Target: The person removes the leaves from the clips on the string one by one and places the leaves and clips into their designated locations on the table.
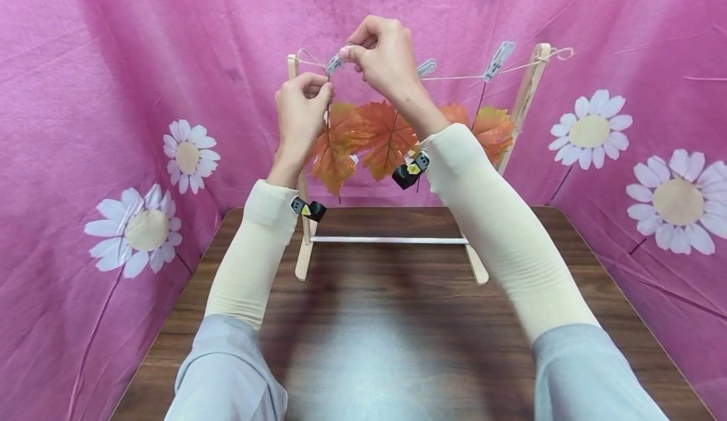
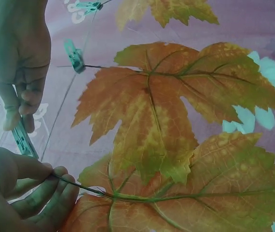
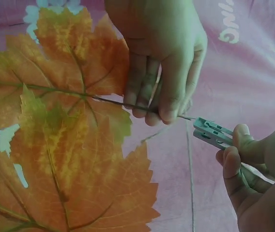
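My left hand (image 1: pixel 300 110) pinches the dark stem (image 2: pixel 86 187) of an orange and green artificial maple leaf (image 1: pixel 334 159) between thumb and fingers. Up and to the right of it, my right hand (image 1: pixel 390 55) pinches the handle end of a pale grey clothespin (image 1: pixel 334 64). In the right wrist view the clothespin's nose (image 3: pixel 200 124) meets the tip of the stem, close to the string (image 3: pixel 190 169). Whether its jaws have closed over both string and stem, I cannot tell. The leaf hangs at the left end of the string.
More maple leaves (image 1: pixel 383 137) hang along the string, with further clothespins (image 1: pixel 498 61) gripping stems. Wooden posts (image 1: pixel 525 99) hold the string at both ends, joined low down by a white rod (image 1: pixel 392 240). The frame stands on a brown wooden table (image 1: pixel 255 358) before pink flowered cloth (image 1: pixel 238 42).
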Motion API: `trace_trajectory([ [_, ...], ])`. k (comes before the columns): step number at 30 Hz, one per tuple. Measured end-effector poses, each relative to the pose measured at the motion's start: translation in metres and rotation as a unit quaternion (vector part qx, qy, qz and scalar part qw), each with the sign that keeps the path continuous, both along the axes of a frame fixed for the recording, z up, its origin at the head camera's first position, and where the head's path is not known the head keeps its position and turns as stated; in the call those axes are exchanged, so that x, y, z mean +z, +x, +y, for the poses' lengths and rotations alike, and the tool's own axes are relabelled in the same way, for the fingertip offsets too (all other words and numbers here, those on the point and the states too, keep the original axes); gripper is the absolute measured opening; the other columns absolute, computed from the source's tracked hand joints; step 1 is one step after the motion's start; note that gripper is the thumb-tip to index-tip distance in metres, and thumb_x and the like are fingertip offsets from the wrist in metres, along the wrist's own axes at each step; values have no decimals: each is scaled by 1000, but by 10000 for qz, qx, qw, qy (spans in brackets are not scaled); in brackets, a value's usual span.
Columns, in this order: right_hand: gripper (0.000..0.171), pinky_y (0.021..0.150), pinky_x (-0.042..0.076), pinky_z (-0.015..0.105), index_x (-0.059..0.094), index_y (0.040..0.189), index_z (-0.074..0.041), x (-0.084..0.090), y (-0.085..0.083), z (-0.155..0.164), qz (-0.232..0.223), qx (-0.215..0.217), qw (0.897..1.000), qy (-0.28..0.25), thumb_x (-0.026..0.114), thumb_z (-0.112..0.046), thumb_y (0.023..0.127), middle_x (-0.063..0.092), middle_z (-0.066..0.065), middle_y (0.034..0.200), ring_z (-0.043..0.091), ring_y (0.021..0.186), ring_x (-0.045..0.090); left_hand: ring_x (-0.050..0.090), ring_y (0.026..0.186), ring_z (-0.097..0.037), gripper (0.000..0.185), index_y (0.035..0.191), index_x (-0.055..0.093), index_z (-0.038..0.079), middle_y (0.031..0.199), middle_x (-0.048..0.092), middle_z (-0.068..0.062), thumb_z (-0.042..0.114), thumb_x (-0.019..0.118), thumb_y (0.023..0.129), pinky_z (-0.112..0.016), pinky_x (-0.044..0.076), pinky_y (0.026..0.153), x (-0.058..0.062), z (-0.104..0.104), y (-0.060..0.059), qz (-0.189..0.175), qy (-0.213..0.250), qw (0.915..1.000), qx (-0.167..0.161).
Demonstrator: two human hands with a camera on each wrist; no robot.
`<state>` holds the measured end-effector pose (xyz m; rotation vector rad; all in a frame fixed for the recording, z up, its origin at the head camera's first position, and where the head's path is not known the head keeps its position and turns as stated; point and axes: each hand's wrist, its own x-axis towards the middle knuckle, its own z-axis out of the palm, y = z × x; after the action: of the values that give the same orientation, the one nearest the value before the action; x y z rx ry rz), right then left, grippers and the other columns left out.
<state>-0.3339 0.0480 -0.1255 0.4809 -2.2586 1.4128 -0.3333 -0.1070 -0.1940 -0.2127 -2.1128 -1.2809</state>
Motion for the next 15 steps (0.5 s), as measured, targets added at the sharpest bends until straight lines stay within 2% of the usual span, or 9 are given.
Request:
trace_trajectory([
  [8, 12, 54, 52, 19, 68, 80, -10, 5, 6, 8, 337, 254, 9982, -427, 79, -15, 83, 65, -6, 65, 11, 57, 60, 66, 68, -1, 15, 96, 76, 7, 88, 77, -7, 16, 66, 90, -15, 53, 69, 0, -11, 7, 240, -42, 9996, 158],
  [15, 11, 55, 52, 21, 70, 90, -7, 8, 22, 17, 234, 351, 9982, -423, 77, -14, 85, 69, -3, 74, 8, 55, 59, 64, 67, -1, 15, 96, 76, 5, 85, 76, -9, 15, 66, 90, -15, 51, 66, -3, -21, 16, 318, 73, 9994, 88],
])
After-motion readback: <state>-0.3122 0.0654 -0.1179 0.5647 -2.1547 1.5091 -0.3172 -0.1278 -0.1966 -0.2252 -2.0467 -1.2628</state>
